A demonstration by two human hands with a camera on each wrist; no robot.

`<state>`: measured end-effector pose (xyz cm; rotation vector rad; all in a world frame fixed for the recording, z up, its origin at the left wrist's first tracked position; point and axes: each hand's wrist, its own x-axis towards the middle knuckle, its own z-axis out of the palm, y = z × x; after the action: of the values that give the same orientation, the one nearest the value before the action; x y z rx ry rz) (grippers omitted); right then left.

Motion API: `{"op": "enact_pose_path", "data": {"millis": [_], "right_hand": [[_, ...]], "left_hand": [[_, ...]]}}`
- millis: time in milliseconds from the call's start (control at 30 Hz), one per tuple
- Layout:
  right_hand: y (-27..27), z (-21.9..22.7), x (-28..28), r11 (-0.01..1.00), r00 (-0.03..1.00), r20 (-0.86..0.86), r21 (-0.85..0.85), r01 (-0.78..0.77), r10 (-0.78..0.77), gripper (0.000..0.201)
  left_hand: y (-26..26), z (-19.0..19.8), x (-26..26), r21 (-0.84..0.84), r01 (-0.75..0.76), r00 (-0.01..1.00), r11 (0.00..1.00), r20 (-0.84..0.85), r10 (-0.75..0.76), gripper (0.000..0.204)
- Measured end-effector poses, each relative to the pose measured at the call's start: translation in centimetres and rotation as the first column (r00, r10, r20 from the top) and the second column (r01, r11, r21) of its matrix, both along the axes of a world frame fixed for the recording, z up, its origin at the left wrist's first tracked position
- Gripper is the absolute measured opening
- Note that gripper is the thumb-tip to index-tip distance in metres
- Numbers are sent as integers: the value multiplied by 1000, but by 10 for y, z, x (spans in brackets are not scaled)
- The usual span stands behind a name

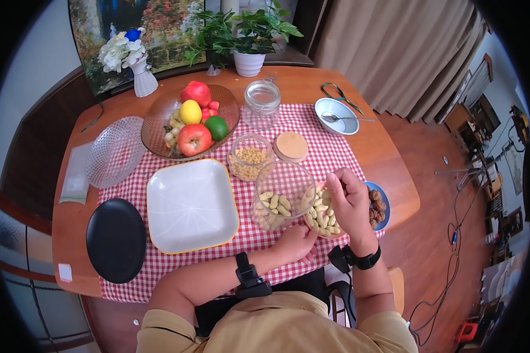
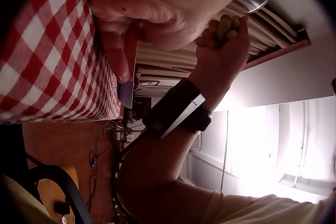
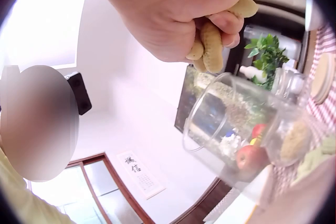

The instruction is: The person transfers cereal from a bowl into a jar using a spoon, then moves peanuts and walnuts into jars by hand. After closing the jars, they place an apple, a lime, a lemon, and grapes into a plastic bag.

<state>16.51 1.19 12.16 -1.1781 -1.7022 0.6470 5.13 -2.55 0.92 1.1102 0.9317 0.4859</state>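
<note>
My right hand (image 1: 348, 200) is raised over the plate of peanuts, its fingers curled round several unshelled peanuts (image 3: 211, 45). Just left of it stands a clear plastic jar (image 1: 284, 176) with peanuts inside; its open rim lies below the held peanuts in the right wrist view. My left hand (image 1: 295, 243) rests low on the checked cloth near the jar's base, fingers loosely bent down beside the front rim of the peanut plate (image 1: 331, 236). More unshelled peanuts (image 1: 320, 216) lie on that plate, partly covered by the right hand.
A blue plate of walnuts (image 1: 377, 206) lies beyond the right hand. A white square dish (image 1: 192, 206), black oval plate (image 1: 116, 240) and fruit bowl (image 1: 153, 138) are leftward. Behind stand a jar of yellow bits (image 1: 251, 159), a wooden lid (image 1: 291, 146), a glass jar (image 1: 261, 106) and a bowl (image 1: 335, 116).
</note>
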Motion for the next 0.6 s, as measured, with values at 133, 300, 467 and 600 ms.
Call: {"op": "enact_pose_path", "data": {"millis": [133, 300, 467, 600], "right_hand": [[0, 31, -32, 988, 985, 123, 80, -132, 122, 15], [12, 26, -62, 914, 891, 422, 272, -301, 168, 16], [13, 23, -67, 906, 799, 582, 242, -348, 151, 25], [14, 22, -69, 905, 785, 596, 221, -362, 168, 29]], "left_hand": [[-1, -3, 1, 30, -8, 1000, 1000, -13, 8, 45], [-2, -7, 0, 84, -25, 997, 996, 77, 18, 38], [-3, -4, -3, 167, -24, 990, 986, 141, 0, 35], [-2, -1, -4, 181, -5, 990, 983, 137, -21, 30]]}}
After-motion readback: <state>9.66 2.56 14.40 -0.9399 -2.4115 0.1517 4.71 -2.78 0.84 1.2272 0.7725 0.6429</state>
